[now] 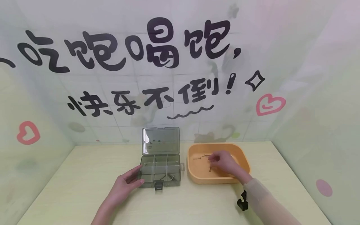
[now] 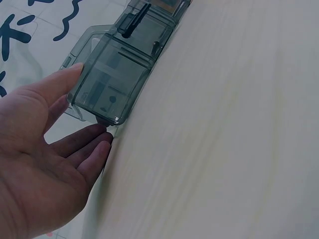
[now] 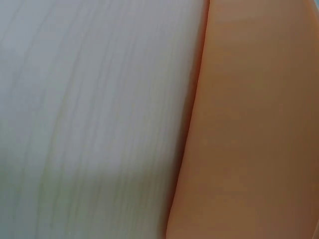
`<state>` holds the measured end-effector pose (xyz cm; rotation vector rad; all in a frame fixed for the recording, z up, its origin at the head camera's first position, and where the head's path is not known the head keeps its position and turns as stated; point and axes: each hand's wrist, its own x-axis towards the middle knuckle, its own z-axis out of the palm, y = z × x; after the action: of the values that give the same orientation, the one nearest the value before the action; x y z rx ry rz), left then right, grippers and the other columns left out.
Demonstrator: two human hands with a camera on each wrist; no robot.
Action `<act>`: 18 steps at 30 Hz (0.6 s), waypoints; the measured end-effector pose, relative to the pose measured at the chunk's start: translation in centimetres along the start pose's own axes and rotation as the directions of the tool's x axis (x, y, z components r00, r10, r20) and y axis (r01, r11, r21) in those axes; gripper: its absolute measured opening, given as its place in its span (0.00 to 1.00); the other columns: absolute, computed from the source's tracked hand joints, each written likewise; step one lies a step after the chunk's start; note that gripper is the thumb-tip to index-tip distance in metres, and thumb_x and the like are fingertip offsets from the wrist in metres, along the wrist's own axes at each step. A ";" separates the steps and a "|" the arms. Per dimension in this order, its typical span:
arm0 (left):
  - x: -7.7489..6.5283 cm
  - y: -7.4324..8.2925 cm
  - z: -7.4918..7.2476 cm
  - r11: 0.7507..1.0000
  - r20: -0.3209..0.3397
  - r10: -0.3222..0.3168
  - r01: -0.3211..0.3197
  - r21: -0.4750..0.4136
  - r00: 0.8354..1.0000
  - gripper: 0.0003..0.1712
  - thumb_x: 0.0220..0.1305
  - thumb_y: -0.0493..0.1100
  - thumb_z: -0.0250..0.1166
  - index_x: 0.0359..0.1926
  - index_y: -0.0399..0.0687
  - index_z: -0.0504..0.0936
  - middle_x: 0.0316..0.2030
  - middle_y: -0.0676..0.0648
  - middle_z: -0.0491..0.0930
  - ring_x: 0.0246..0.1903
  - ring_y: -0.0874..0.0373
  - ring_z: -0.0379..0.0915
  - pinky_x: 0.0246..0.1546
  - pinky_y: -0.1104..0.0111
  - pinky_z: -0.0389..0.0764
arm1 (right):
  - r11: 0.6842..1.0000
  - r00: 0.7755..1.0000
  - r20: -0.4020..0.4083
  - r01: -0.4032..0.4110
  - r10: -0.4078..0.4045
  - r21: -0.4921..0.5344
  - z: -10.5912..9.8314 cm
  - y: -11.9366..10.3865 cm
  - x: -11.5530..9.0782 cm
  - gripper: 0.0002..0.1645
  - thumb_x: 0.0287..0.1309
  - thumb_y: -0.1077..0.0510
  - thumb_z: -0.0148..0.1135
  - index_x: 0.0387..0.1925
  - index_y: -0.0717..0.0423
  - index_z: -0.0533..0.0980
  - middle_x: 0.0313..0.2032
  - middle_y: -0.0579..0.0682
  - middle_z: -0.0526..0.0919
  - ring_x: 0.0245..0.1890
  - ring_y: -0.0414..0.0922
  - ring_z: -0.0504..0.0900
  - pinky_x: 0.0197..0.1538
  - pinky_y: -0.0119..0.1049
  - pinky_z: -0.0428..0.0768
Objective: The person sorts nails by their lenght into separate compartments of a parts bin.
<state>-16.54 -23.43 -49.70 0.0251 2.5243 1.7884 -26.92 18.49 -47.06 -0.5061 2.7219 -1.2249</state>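
A grey see-through compartment box (image 1: 144, 179) stands with its lid (image 1: 161, 140) raised at the back; several screws (image 1: 170, 177) lie in its front right compartment. My left hand (image 1: 123, 186) holds the box by its left end, thumb at the front corner and fingers along the side. In the left wrist view the thumb and fingertips of that hand (image 2: 55, 144) span the box's end (image 2: 102, 89). Over the orange tray (image 1: 205, 180) my right hand (image 1: 223, 162) bends its fingers down. A screw (image 1: 209, 169) shows just below its thumb; I cannot tell whether it is pinched.
More screws (image 1: 197, 158) lie on the tray's floor to the left of my right hand. The box's black front latch (image 1: 158, 186) hangs toward me. A black device (image 1: 243, 201) is strapped at the right wrist. A wall with large lettering (image 1: 160, 97) closes the table's back.
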 end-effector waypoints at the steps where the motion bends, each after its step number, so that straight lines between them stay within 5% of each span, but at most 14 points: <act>1: 0.0 0.0 0.0 1.000 0.002 0.003 -0.003 0.000 1.000 0.40 0.64 0.43 0.73 0.74 0.42 0.69 0.72 0.31 0.63 0.71 0.36 0.62 0.68 0.60 0.70 | 1.000 1.000 0.003 -0.003 0.003 0.003 -0.1 0.1 -0.1 0.11 0.52 0.74 0.67 0.38 0.64 0.85 0.33 0.49 0.85 0.33 0.43 0.79 0.37 0.34 0.83; 11: 0.0 -0.1 0.1 1.000 -0.007 0.003 -0.003 0.006 1.000 0.39 0.65 0.42 0.73 0.74 0.41 0.69 0.71 0.30 0.65 0.70 0.36 0.63 0.68 0.60 0.71 | 0.998 0.994 0.093 0.053 -0.055 0.028 -0.2 0.8 -0.2 0.23 0.41 0.77 0.64 0.44 0.67 0.84 0.36 0.53 0.85 0.30 0.43 0.76 0.28 0.29 0.76; 18: 0.0 0.0 0.1 1.000 -0.005 0.009 -0.009 0.002 1.000 0.39 0.65 0.42 0.73 0.74 0.41 0.69 0.72 0.31 0.65 0.70 0.36 0.63 0.68 0.60 0.71 | 0.998 0.992 0.111 0.056 -0.055 -0.007 -0.1 0.8 0.0 0.20 0.43 0.76 0.66 0.42 0.64 0.85 0.34 0.49 0.85 0.30 0.42 0.76 0.31 0.30 0.78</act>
<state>-16.52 -23.32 -49.79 0.0322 2.5331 1.7910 -27.16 19.04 -47.57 -0.6360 2.6389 -1.1598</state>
